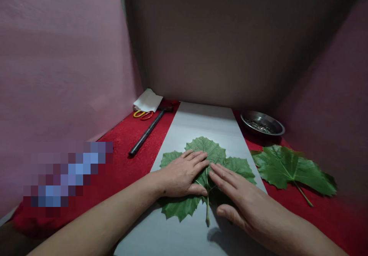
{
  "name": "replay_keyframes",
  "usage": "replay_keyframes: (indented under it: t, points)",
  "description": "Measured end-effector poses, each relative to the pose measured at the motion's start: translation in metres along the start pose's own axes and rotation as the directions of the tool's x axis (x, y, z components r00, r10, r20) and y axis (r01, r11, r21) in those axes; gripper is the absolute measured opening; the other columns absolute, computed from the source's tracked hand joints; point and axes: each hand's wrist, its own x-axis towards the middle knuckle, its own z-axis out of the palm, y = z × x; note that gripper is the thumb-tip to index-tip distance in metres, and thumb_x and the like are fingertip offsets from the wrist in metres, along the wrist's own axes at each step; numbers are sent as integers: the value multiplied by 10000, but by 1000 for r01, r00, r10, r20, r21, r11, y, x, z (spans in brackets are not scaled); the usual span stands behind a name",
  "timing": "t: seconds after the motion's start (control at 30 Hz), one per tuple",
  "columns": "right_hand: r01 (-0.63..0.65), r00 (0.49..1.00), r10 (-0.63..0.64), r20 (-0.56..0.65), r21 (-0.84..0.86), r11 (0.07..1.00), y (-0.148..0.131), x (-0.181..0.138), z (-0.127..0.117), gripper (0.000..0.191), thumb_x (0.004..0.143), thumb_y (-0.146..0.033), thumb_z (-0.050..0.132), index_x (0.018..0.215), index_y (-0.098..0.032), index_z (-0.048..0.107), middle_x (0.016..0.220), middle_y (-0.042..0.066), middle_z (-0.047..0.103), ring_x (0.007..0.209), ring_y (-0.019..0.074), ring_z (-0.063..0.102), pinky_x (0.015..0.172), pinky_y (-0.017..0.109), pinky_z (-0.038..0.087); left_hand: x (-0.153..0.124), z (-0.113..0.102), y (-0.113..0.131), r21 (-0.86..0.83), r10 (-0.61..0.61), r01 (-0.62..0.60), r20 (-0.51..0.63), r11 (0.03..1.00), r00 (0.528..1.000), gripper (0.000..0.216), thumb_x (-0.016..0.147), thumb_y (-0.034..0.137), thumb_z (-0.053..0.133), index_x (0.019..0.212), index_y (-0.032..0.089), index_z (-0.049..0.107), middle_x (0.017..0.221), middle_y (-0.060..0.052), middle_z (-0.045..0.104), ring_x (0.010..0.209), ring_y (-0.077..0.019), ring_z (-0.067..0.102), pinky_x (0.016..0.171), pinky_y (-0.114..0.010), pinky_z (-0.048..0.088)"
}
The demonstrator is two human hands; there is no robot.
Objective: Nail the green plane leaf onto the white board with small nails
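A large green lobed leaf (205, 148) lies on the long pale board (201, 120), its stem pointing toward me. My left hand (184, 173) rests flat across the leaf's left half, fingers stretched toward the middle vein. From the right, my right hand (238, 194) reaches over the leaf, its fingertips by the centre and its thumb held apart near the stem. Neither hand grasps anything. Part of the leaf is hidden beneath both hands.
Left of the board, a hammer (148, 133) lies on the red cloth (120, 137), with scissors (143, 115) partly under white paper (148, 100). To the right are a metal bowl (280, 128) of small nails or similar pieces and another leaf (290, 166). Walls enclose the table.
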Motion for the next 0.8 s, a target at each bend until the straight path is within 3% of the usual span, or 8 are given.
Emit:
replay_keyframes:
  t: [0.13, 0.33, 0.57, 0.8]
  points:
    - [22, 997, -21, 76, -8, 1000, -12, 8, 15, 633, 904, -515, 385, 1434, -188, 267, 1500, 105, 145, 1375, 319, 64, 1096, 554, 187, -1, 2, 0, 2, 5, -5, -16, 1000, 1000, 763, 832, 650, 411, 1381, 123, 347, 1476, -150, 275, 1366, -281, 210, 1112, -434, 151]
    - [23, 1000, -23, -5, -4, 1000, -7, 2, 37, 704, 883, -549, 409, 1458, -233, 153, 1518, 69, 11, 1375, 315, -37, 1104, 561, 131, -2, 1, -2, -21, 20, -20, -15, 1000, 1000, 744, 844, 633, 407, 1381, 120, 354, 1472, -156, 281, 1364, -283, 215, 1108, -441, 161]
    - [63, 996, -60, -59, 53, 997, -8, -4, 34, 718, 878, -545, 429, 1459, -298, 87, 1524, 6, 63, 1383, 300, -48, 1106, 571, 128, -4, -6, -11, -47, -55, 52, -76, 998, 996, 701, 862, 565, 452, 1419, 170, 293, 1485, -171, 235, 1373, -288, 180, 1097, -466, 161]
    - [85, 995, -81, -57, 77, 993, -8, -5, 33, 727, 867, -561, 438, 1461, -272, 137, 1519, 7, 124, 1387, 305, -46, 1104, 579, 144, -14, -20, -22, -149, -65, 82, 112, 985, 992, 1044, 611, 734, 604, 1446, 242, 214, 1512, -181, 125, 1386, -344, 56, 1078, -540, 118]
